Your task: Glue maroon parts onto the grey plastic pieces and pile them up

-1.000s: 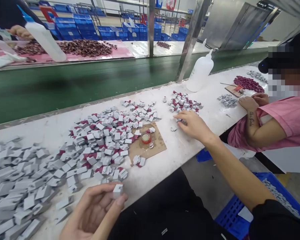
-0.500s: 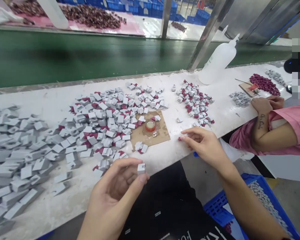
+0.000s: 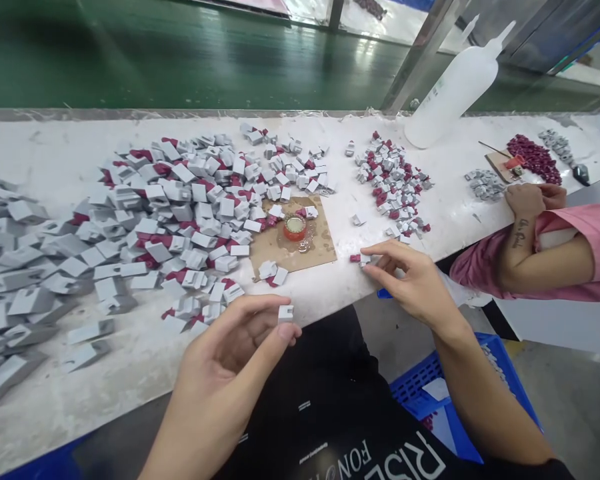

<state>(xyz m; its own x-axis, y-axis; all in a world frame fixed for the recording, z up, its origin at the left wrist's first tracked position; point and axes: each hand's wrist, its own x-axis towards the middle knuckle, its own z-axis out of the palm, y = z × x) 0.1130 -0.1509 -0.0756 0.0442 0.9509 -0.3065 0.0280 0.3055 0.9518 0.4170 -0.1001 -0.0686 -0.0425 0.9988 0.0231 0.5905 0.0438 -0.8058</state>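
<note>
one grey clip (image 3: 285, 313) in left hand (image 3: 230, 373), one bottle (image 3: 450, 90) behind.

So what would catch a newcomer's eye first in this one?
Probably the big heap of grey and maroon parts spread over the white table, around a brown card with a small red cap. In front, the left hand pinches one grey part, while the right hand touches parts at the table's near edge.
</note>
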